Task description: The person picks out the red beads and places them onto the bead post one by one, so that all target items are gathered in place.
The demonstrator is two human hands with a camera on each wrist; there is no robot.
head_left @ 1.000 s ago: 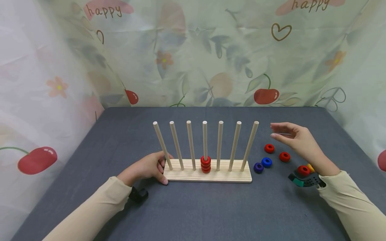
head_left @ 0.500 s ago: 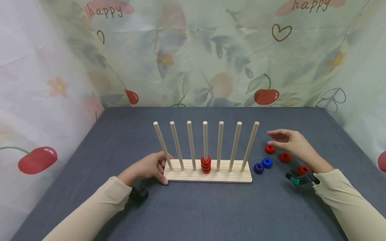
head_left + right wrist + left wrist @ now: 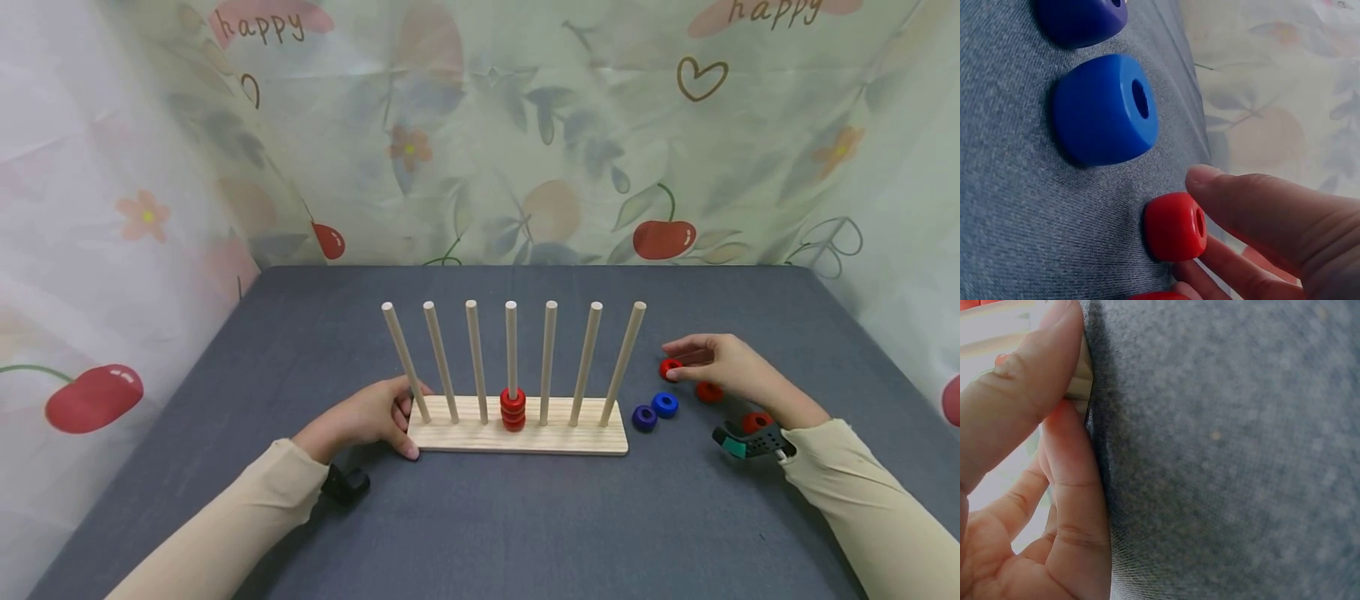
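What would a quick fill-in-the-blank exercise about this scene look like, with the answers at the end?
1. The wooden base has ____ pegs.
2. Counting from the left, the stacked red beads sit on peg number ____.
3. The left hand grips the base at its ____ end.
4. The bead nearest the right hand is coloured ____.

Missing words: seven; four; left; red.

Soft light casts faint shadows; the left wrist view blurs the tabletop [image 3: 1229,456].
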